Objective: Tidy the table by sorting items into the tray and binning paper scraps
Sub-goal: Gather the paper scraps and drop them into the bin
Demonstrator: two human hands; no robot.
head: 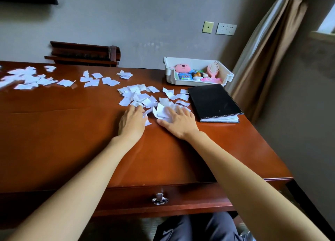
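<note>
Torn white paper scraps (137, 95) lie scattered over the brown wooden table (72, 135), from the far left to the middle. My left hand (132, 121) lies flat with its fingertips on the scraps. My right hand (178, 122) rests with spread fingers on a crumpled heap of scraps (164, 110). A white tray (197, 62) stands at the back right, holding a pink plush toy (182, 68), a pink hairbrush (213, 72) and other small items.
A black notebook (213, 101) lies closed to the right of the scraps, in front of the tray. A dark wooden rack (83, 53) stands behind the table. A drawer with a metal handle (159, 199) faces me. A curtain (268, 46) hangs on the right.
</note>
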